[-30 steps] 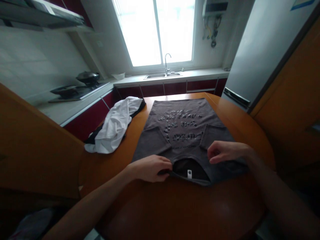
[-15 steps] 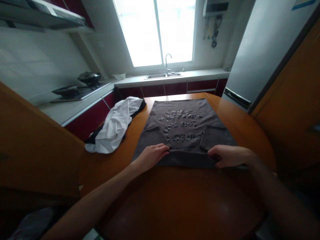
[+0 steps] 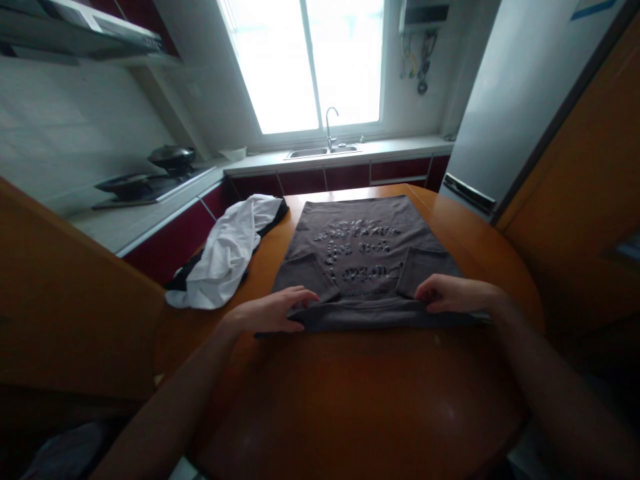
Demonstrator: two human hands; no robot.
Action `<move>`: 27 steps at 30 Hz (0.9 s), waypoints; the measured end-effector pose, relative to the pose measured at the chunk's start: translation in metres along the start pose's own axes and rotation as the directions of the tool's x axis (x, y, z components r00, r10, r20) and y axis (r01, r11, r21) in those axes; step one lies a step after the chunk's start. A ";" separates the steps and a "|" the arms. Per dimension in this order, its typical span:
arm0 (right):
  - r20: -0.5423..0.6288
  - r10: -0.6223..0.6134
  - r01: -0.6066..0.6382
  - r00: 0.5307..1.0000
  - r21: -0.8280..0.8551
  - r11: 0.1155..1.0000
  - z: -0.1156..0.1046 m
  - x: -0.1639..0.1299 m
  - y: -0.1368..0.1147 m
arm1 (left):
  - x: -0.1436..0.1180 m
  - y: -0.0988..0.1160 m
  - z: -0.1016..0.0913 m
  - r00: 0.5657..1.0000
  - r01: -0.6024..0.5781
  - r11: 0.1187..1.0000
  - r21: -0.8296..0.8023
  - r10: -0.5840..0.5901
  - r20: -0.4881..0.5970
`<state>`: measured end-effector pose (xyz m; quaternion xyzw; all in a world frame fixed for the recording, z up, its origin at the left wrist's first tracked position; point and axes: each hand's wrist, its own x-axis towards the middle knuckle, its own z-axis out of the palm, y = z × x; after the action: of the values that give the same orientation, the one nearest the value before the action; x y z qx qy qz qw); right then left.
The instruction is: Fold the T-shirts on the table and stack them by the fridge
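Note:
A dark grey shirt [image 3: 360,233] with glossy dark lettering lies spread on the wooden table, its two sleeves folded inward over the front. Along its near edge runs a raised strip of fabric. My left hand [image 3: 273,309] rests at the left part of that edge, thumb and fingers apart, the fingertips touching the cloth. At the right part of the edge, my right hand [image 3: 453,293] has its fingers curled in and pinches the fabric. The tips of the right fingers are partly hidden.
A crumpled white and black garment [image 3: 225,250] lies on the left of the round-edged table [image 3: 360,393]. Beyond are a counter with a sink [image 3: 307,153], a stove with a lidded pan [image 3: 171,158], and a fridge [image 3: 487,113] at the right.
My left hand has slid left along the near edge and its fingers have spread. My right hand stays at the right part, slightly higher. The view has shifted a little.

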<state>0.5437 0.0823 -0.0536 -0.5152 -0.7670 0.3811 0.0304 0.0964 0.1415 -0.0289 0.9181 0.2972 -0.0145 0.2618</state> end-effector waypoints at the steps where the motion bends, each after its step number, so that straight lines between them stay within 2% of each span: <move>1: -0.001 0.001 -0.002 1.000 -0.011 1.000 -0.001 -0.002 -0.002 | -0.004 -0.003 -0.003 0.999 0.033 0.999 0.019 -0.033 0.005; 4: -0.061 0.039 -0.041 0.997 -0.046 0.998 -0.002 -0.013 -0.007 | -0.017 -0.008 -0.009 0.995 0.095 0.994 0.057 -0.096 0.007; 7: -0.151 0.027 -0.036 0.988 -0.057 0.998 0.007 -0.035 -0.005 | -0.033 -0.005 -0.004 0.997 0.083 0.995 0.062 -0.082 -0.006; 10: -0.283 -0.027 -0.002 0.959 -0.101 0.995 0.029 -0.064 0.012 | -0.054 -0.005 0.016 0.987 0.084 0.991 0.100 -0.068 -0.148; 14: -0.547 -0.059 -0.060 0.835 -0.196 0.979 0.061 -0.099 0.051 | -0.082 -0.023 0.047 0.928 0.119 0.985 0.127 -0.065 -0.366; 18: -0.677 -0.062 -0.054 0.733 -0.150 0.987 0.078 -0.115 0.078 | -0.095 -0.042 0.063 0.879 0.115 0.987 0.110 -0.050 -0.473; 21: -0.723 -0.047 -0.023 0.689 -0.087 0.996 0.080 -0.116 0.084 | -0.096 -0.046 0.063 0.860 0.085 0.993 0.076 -0.035 -0.509; 27: -0.789 -0.049 0.036 0.613 -0.034 0.999 0.070 -0.111 0.080 | -0.094 -0.046 0.051 0.851 0.057 0.998 0.023 -0.036 -0.525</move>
<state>0.6257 -0.0322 -0.1139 -0.6124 -0.6903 0.1095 0.3694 0.0007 0.0975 -0.0774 0.8846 0.3791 0.2241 0.1534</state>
